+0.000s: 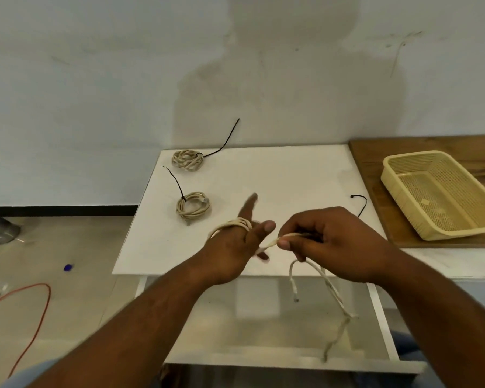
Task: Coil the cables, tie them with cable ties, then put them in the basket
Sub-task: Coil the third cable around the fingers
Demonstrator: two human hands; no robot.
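Cable (237,223): light, limp, likely springy. Judged best hold is a pinch across all the turns. Left hand (230,247), fingers straight, carries the loops wound round them. Right hand (331,242) pinches the free run; the tail dangles toward 6. Basket (401,197) at 3 holds no cables. Two tied coils (193,207) at 10–11, loose tie (360,201) at 2.
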